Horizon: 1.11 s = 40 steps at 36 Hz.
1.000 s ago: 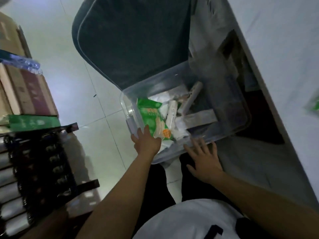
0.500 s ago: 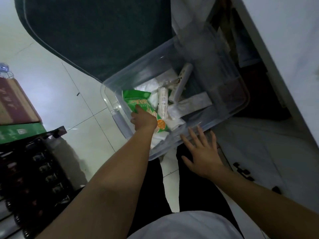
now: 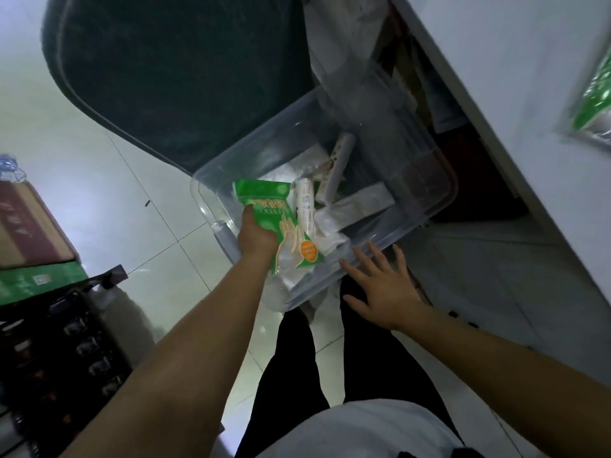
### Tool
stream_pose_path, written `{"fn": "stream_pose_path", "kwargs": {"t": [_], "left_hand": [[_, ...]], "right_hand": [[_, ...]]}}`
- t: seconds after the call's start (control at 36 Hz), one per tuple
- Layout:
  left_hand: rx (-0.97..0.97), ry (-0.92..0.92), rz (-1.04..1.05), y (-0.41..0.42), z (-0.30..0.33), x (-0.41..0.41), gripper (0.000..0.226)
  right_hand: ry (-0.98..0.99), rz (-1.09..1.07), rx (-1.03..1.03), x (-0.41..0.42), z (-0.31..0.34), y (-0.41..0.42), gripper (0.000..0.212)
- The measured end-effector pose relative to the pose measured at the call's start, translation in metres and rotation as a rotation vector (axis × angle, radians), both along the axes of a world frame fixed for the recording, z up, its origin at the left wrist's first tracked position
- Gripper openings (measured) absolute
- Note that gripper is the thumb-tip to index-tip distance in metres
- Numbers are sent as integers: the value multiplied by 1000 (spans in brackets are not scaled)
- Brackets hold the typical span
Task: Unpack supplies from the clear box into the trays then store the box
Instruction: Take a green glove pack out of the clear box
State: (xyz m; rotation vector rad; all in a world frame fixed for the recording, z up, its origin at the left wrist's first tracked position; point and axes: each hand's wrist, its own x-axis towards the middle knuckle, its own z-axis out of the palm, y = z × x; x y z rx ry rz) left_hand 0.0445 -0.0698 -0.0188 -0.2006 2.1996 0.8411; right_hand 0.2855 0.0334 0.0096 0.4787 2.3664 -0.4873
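The clear box (image 3: 426,153) sits on the floor ahead of me, between a dark seat and a white table. My left hand (image 3: 254,236) reaches inside it and grips a green pack of gloves (image 3: 281,223), lifted at its near left corner. Beside the pack lie a white roll (image 3: 305,203), a patterned roll (image 3: 339,163) and clear plastic bags (image 3: 360,201). My right hand (image 3: 380,285) hovers with spread fingers at the box's near rim, holding nothing.
A dark upholstered seat (image 3: 185,71) stands behind the box. The white table (image 3: 515,94) runs along the right with a green packet (image 3: 595,104) on it. Cardboard boxes (image 3: 29,226) and a dark crate of bottles (image 3: 66,342) stand at the left on the tiled floor.
My left hand went from the box's near rim into the box and took hold of the green pack, which now tilts upward. My right hand stayed near the rim.
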Motion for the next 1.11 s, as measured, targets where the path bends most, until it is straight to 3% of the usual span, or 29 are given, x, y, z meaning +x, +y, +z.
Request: {"fn": "stream_pose_path", "kwargs": {"t": [0.11, 0.19, 0.25, 0.31, 0.36, 0.42, 0.47, 0.56, 0.72, 0.83, 0.97, 1.11], "left_hand": [[97, 40, -132, -21, 62, 11, 73], [241, 14, -98, -45, 109, 14, 78], [334, -25, -55, -63, 137, 15, 77], [435, -74, -17, -81, 160, 14, 76], [547, -145, 27, -97, 175, 12, 75], [648, -230, 68, -107, 183, 13, 74], [737, -296, 78, -109, 188, 14, 75], [837, -351, 45, -99, 197, 17, 76], [984, -430, -143, -53, 215, 23, 77], [1036, -481, -261, -16, 226, 36, 75], [1018, -576, -390, 39, 239, 62, 85], [987, -602, -439, 99, 250, 91, 86]], "right_hand": [[-12, -118, -57, -13, 25, 2, 77], [72, -329, -150, -25, 51, -2, 75], [173, -532, -314, -35, 71, -5, 74], [313, -754, -633, -48, 96, -8, 73], [409, -978, -876, -58, 119, -11, 59], [416, -1193, -992, -66, 144, -10, 42], [413, -1309, -1026, -67, 166, -10, 40], [458, -1369, -998, -58, 192, -8, 48], [631, -1373, -933, -31, 240, 3, 31], [795, -1359, -861, -6, 261, 15, 36], [881, -1274, -451, 32, 265, 42, 60], [876, -1123, -206, 56, 258, 77, 73]]}}
